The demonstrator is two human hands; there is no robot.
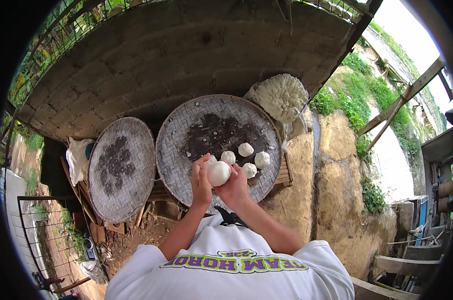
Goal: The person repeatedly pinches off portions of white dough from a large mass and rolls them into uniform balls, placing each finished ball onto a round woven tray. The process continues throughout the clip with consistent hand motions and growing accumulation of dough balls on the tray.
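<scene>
left hand (201,181) cupped, fingers up | right hand (235,186) cupped opposite, palms facing | both forearms bare, converging forward from chest

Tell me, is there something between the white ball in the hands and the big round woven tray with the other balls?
Nothing visible. Left hand and right hand cup the white ball over the near rim of the woven tray. Four smaller white balls lie just beyond it; the tray's dark-stained middle is bare.

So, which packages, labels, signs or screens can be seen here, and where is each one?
Plastic bag: clear, crumpled, behind the right tray's upper right edge, under a white heap.
Shirt print: bottom centre, on the person's white shirt, a curved band of yellow-green and purple.
No signs or screens.
</scene>
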